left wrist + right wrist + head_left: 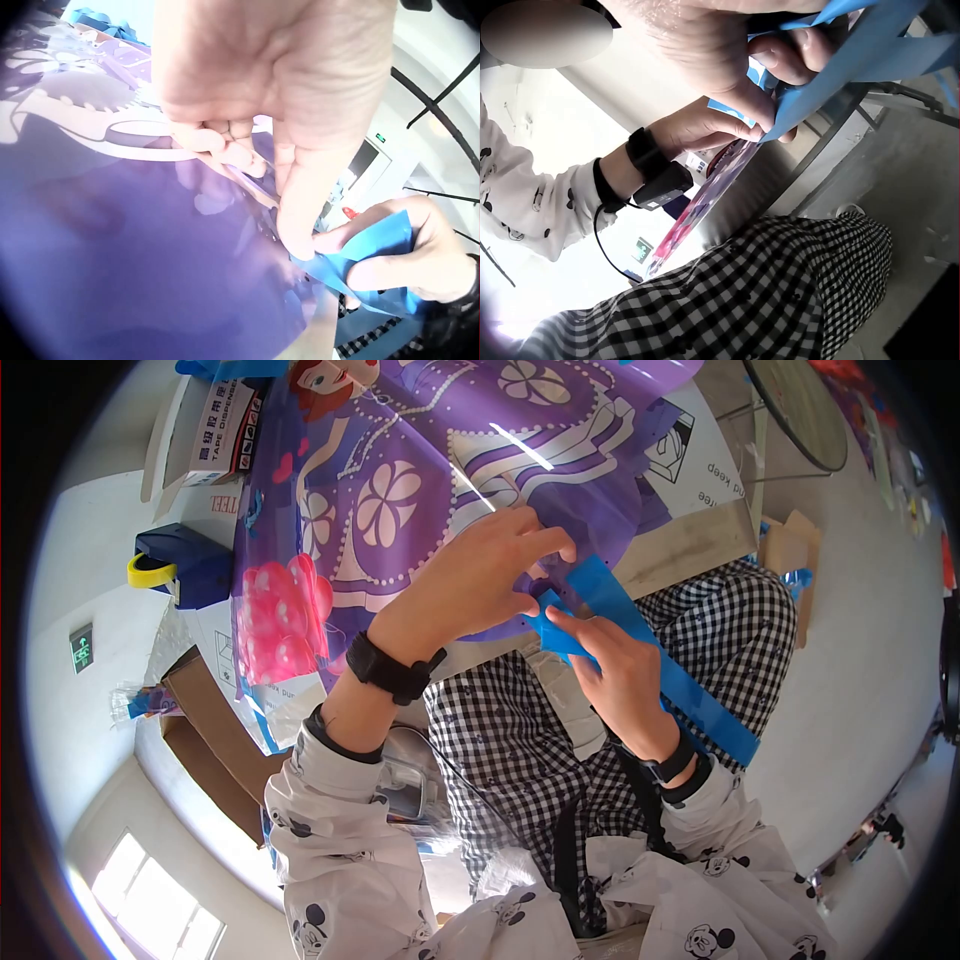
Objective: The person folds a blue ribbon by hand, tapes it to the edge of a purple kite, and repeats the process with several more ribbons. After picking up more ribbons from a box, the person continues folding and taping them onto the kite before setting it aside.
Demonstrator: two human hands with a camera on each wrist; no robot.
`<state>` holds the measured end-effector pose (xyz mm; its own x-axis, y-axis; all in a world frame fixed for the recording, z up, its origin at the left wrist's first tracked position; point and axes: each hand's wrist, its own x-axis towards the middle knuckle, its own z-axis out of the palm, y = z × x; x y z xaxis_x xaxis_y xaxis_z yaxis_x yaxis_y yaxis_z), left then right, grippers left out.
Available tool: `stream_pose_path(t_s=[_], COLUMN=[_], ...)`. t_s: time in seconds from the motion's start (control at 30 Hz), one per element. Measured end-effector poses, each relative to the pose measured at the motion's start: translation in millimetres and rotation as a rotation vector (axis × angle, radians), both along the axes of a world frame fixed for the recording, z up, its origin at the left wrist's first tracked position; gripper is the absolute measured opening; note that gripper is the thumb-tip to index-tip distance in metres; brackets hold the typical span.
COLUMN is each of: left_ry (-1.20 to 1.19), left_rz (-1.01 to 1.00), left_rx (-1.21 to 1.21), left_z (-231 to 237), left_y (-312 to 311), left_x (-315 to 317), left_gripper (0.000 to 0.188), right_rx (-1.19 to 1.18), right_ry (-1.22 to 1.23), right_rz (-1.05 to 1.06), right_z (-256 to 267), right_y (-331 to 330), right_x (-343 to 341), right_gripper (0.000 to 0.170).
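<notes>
A glossy purple plastic film (400, 510) printed with a princess in a gown lies in front of me. My left hand (485, 575) is at its near edge, with fingers curled over the film and the thumb tip meeting the end of a blue ribbon (690, 695). In the left wrist view, small dark dots run along the film's edge (289, 259) by that thumb. My right hand (615, 665) pinches the ribbon between thumb and fingers, close beside the left thumb. The ribbon's long tail hangs past the right wrist over the checkered trousers.
A blue tape dispenser (190, 565) with a yellow roll stands at the left, below a tape dispenser box (225, 425). White printed board (690, 470) lies under the film. Brown cardboard (220, 730) is at the lower left, and a small carton (790, 555) sits at the right.
</notes>
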<state>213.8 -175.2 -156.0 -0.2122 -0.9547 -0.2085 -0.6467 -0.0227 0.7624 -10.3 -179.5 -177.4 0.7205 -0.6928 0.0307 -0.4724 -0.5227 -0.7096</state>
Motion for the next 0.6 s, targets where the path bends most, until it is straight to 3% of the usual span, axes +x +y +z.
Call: stream_pose_path(t_s=[0.6], left_ry=[0.020], left_rz=[-0.005], left_rx=[0.041], left_z=[2.7], left_y=[-0.5], left_x=[1.2], left_gripper=[0.052], right_rx=[-0.055], right_ry=[-0.009], right_rz=[0.009], right_z=[-2.4], right_y=[-0.4], right_x=[0.6], right_gripper=[0.051])
